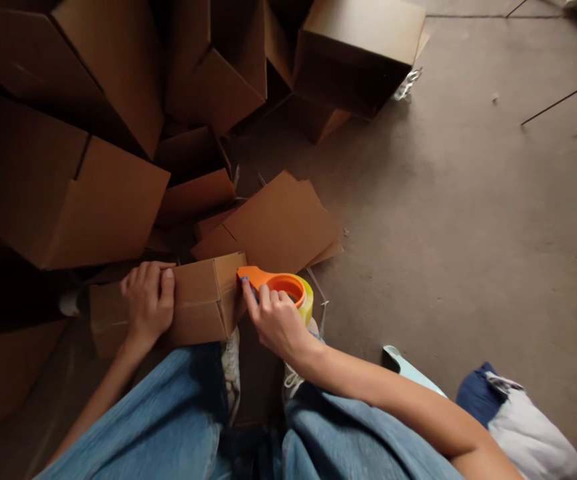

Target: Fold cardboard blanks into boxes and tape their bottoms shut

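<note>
Our right hand (281,320) is closed around an orange tape dispenser (258,275) just below the middle of the frame, index finger stretched toward its narrow tip, which seems to meet the right end of a small box (196,303). Our left hand (148,300) grips that box left of centre, fingers curled over its far edge, thumb on top.

We judge the box light and fairly stiff, though its panels could dent under a hard press, so edges and corners are the better hold. The dispenser looks like rigid plastic, easy to manage by its ring; its tip may be sharp, and the yellowish tape roll (307,303) probably smooth outside.

Around us, flattened cardboard (281,223) lies in the centre, bigger boxes (108,213) crowd the dim upper left, and the bare, dull floor (468,233) fills the right, with white and navy cloth (528,420) at lower right.
</note>
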`<act>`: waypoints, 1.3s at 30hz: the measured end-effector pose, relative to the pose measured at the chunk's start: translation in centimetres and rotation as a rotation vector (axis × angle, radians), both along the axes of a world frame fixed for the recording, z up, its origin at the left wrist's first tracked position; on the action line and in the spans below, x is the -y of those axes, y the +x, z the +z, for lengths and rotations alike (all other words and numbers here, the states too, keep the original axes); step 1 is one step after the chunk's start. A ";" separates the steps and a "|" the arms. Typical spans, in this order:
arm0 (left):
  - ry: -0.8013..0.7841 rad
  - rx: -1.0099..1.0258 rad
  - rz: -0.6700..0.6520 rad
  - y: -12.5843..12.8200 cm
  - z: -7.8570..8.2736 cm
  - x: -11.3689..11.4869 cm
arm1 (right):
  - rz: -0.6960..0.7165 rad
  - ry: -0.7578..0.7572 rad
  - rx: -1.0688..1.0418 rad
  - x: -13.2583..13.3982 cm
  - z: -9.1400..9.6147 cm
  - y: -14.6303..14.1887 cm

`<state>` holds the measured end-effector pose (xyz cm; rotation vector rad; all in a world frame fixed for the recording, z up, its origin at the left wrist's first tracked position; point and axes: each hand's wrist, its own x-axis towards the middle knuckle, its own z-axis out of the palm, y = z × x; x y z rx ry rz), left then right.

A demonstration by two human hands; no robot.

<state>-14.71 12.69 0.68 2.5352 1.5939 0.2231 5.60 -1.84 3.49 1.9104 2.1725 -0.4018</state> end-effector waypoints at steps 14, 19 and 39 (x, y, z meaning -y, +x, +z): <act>0.044 -0.215 0.000 5.3 1.6 0.0 | -0.018 -0.127 -0.142 -7.4 0.5 5.7; 0.053 -0.227 0.009 5.4 1.7 0.4 | -0.150 -0.070 -0.136 -3.9 -0.5 3.1; 0.055 -0.196 -0.005 5.9 1.6 0.6 | -0.216 -0.165 -0.138 -4.2 -3.7 2.2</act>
